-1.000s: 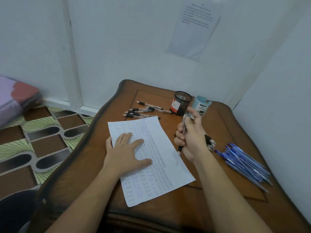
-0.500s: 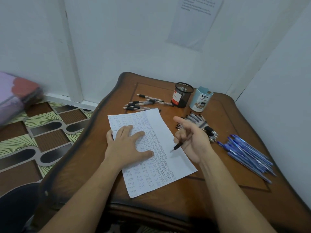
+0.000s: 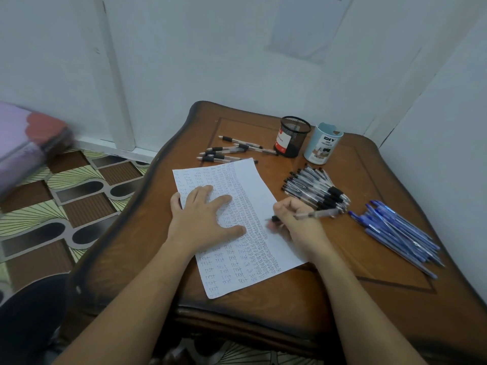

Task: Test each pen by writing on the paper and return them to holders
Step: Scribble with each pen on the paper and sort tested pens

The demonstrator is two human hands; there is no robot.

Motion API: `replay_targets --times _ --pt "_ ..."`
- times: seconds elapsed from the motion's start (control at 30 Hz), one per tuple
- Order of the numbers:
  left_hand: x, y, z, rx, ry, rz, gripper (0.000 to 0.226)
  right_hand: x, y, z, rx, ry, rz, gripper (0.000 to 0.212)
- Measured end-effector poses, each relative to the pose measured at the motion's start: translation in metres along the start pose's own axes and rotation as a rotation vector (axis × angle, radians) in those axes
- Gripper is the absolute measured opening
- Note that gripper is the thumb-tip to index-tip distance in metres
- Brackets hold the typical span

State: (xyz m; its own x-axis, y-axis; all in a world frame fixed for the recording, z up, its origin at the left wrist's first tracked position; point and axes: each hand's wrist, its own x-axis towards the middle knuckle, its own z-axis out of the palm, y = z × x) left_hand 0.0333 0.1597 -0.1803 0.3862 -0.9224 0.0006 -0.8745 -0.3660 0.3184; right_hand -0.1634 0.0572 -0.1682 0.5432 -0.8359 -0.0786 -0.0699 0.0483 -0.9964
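- Since the frame half a second ago, the right hand (image 3: 297,225) has come down from mid-air onto the paper (image 3: 261,191). The pen (image 3: 316,214) it grips now lies nearly level, with its tip at the sheet's blank right strip.
- Left hand (image 3: 205,219): flat, palm down, fingers straight and spread. It presses the left-centre of the paper against the surface (image 3: 263,306), in the same place as before.
- Paper: lies at a slant on the wooden surface. Columns of small handwritten words cover most of it.
- Loose pens (image 3: 226,152): a few with black grips lie just beyond the paper's far edge, to the left of the mesh holder (image 3: 292,138).
- Mesh holder: black, upright, with a red and white label, at the far side of the surface.
- Light blue holder (image 3: 322,144): upright, just beside the mesh holder on its right.
- Right hand: fingers curled round the pen, heel of the hand on the paper's right edge.
- Black pens (image 3: 313,189): a heap right of the paper, just beyond the right hand. The rear end of the held pen reaches its near edge.
- Blue pens (image 3: 395,233): a separate heap near the right edge of the surface.
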Motion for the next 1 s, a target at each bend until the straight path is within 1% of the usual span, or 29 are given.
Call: replay_targets --times 0.07,0.17,0.2,0.27,0.4,0.57,1.0 --pt "0.000 0.000 0.000 -0.001 0.002 -0.004 0.081 -0.001 0.004 0.000 -0.052 -0.050 0.006 0.021" --pt "0.001 0.001 0.001 -0.003 0.002 -0.007 0.080 -0.001 0.010 0.001 -0.133 0.066 -0.027 0.037" --pt "0.001 0.001 0.001 -0.005 0.003 -0.008 0.080 -0.001 0.011 0.002 -0.189 0.119 -0.052 0.038" --pt "0.001 0.000 0.002 -0.005 0.002 -0.009 0.080 -0.003 0.015 0.005 -0.270 0.163 -0.093 0.040" --pt "0.001 0.000 0.002 0.001 0.006 -0.009 0.080 -0.003 0.020 0.006 -0.306 0.131 -0.142 0.036" --pt "0.001 0.000 0.002 -0.007 0.012 -0.005 0.080 0.000 0.025 0.003 -0.269 0.066 -0.130 0.039" --pt "0.000 0.001 0.001 0.005 0.005 -0.015 0.081 0.000 0.025 0.003 -0.288 0.092 -0.149 0.043"
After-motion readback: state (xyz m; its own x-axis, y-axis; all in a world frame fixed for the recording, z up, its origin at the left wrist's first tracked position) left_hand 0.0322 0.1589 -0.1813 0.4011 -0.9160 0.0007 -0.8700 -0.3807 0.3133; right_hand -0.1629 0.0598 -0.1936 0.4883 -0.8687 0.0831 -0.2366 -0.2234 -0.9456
